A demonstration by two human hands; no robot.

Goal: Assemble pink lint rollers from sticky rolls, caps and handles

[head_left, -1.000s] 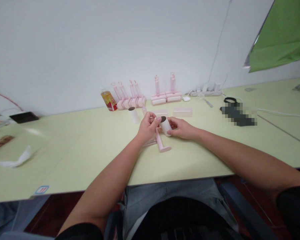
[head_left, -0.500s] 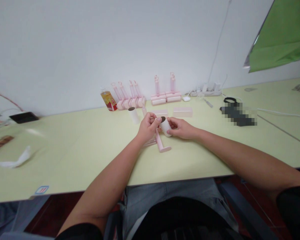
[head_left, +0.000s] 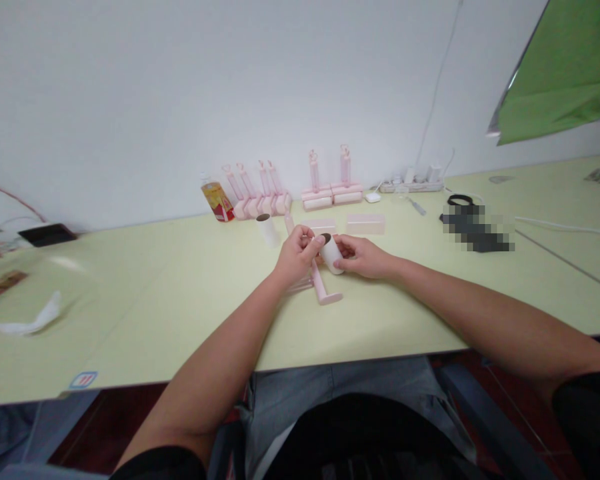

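Observation:
Both my hands meet over the middle of the pale green table [head_left: 180,307]. My right hand [head_left: 364,257] grips a small white roll [head_left: 332,254] with a dark hollow core. My left hand [head_left: 296,254] is closed in a pinch at the roll's near end, thumb on its rim. Under my hands lies a pink roller handle [head_left: 322,288] flat on the table. A second white roll [head_left: 267,229] stands upright just behind and to the left.
Several pink rollers [head_left: 260,200] stand in a row along the wall, two more [head_left: 330,193] to their right, beside a yellow bottle [head_left: 218,199]. Two pale pink covers [head_left: 365,224] lie behind my hands. A power strip [head_left: 410,184], cables and a crumpled white paper [head_left: 30,321] are farther off.
Almost nothing differs; my hands stay on the white roll, with only a slight shift of the fingers.

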